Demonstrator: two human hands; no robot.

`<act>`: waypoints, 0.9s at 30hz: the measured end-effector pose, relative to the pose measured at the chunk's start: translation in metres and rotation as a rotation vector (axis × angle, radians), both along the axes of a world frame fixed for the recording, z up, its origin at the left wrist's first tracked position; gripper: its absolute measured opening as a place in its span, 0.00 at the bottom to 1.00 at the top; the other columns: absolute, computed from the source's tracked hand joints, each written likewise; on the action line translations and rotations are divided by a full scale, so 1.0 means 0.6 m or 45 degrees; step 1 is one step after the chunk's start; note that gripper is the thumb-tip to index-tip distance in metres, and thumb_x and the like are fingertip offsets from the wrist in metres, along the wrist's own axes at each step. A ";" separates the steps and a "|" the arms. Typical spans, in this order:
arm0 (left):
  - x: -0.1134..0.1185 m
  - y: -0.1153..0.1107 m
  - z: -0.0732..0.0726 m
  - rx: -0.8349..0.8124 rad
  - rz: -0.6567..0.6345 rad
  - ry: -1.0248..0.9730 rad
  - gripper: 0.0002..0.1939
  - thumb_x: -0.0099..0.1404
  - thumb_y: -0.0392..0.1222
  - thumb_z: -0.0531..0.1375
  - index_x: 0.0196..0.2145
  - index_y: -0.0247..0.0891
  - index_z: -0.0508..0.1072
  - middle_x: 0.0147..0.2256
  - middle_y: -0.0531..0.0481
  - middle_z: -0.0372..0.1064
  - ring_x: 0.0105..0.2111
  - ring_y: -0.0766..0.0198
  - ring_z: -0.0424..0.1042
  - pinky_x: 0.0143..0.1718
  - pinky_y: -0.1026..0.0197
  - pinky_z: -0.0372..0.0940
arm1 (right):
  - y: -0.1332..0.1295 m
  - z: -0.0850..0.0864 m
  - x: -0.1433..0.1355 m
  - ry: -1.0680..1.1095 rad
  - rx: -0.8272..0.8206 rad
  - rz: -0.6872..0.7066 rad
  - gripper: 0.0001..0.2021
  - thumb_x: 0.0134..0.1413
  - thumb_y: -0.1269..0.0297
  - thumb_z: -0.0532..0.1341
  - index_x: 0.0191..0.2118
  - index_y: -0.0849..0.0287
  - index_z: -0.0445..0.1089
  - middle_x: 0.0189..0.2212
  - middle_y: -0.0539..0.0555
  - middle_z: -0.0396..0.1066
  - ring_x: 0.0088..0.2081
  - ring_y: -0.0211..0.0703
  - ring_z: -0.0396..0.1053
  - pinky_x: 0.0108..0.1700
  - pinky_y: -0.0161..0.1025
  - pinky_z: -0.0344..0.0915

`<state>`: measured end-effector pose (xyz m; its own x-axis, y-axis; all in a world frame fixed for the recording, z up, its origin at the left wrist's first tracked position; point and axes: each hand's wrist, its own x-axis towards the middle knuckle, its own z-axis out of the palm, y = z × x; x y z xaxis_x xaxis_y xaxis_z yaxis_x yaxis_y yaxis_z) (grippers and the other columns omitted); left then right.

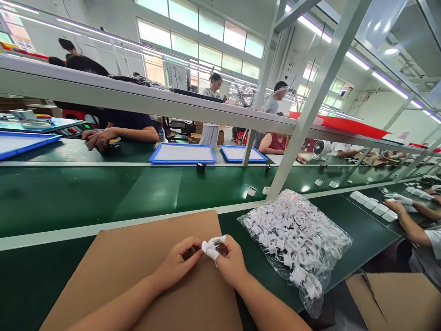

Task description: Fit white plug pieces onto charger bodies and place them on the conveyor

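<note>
My left hand and my right hand meet over a brown cardboard sheet. White finger covers wrap the thumb and a finger of my right hand, which are pinched together. Against their tips press the thumb and fingers of my left hand, also pinched. Whatever small thing sits between the fingertips is too hidden to name. To the right of my right hand lies a clear plastic bag full of small white plastic parts, its narrow end toward me.
Beyond the cardboard runs a green conveyor belt carrying black pieces and white pieces. A slanted metal post rises behind the bag. Blue-rimmed trays stand across the belt. At right, a co-worker's gloved hand is near white boxes.
</note>
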<state>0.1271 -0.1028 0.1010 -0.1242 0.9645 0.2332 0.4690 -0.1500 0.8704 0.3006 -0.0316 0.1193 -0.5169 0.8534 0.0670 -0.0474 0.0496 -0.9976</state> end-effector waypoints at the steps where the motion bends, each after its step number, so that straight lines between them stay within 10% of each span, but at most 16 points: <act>1: -0.001 0.001 -0.001 -0.010 0.026 0.003 0.18 0.69 0.56 0.55 0.35 0.40 0.76 0.32 0.48 0.73 0.32 0.60 0.69 0.35 0.60 0.64 | 0.004 0.004 0.002 0.037 -0.105 0.001 0.16 0.44 0.50 0.73 0.35 0.55 0.78 0.31 0.51 0.74 0.30 0.39 0.67 0.28 0.35 0.62; 7: -0.003 0.006 -0.002 -0.045 0.107 0.034 0.19 0.68 0.58 0.56 0.32 0.40 0.74 0.30 0.50 0.70 0.30 0.61 0.67 0.33 0.61 0.63 | 0.038 0.013 0.013 0.415 -0.727 -0.035 0.22 0.31 0.57 0.78 0.36 0.58 0.76 0.34 0.52 0.77 0.32 0.38 0.70 0.35 0.35 0.69; 16: 0.000 0.008 0.000 -0.109 0.176 -0.067 0.21 0.63 0.62 0.60 0.34 0.40 0.77 0.31 0.48 0.73 0.32 0.59 0.69 0.35 0.59 0.65 | 0.037 0.000 0.011 0.417 -0.840 0.070 0.20 0.36 0.57 0.76 0.36 0.57 0.74 0.35 0.52 0.77 0.32 0.38 0.71 0.36 0.35 0.70; 27: -0.013 0.060 0.034 -0.382 0.555 -0.505 0.33 0.41 0.62 0.71 0.41 0.39 0.78 0.44 0.42 0.79 0.42 0.51 0.76 0.35 0.58 0.72 | 0.014 -0.011 0.028 -1.016 0.799 0.119 0.11 0.49 0.63 0.68 0.41 0.54 0.78 0.41 0.53 0.75 0.38 0.45 0.73 0.37 0.37 0.65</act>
<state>0.1194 -0.0671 0.1213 -0.5390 0.8224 -0.1818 0.0671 0.2571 0.9640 0.3175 -0.0230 0.1130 -0.6695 0.7367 0.0950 0.5895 0.6048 -0.5354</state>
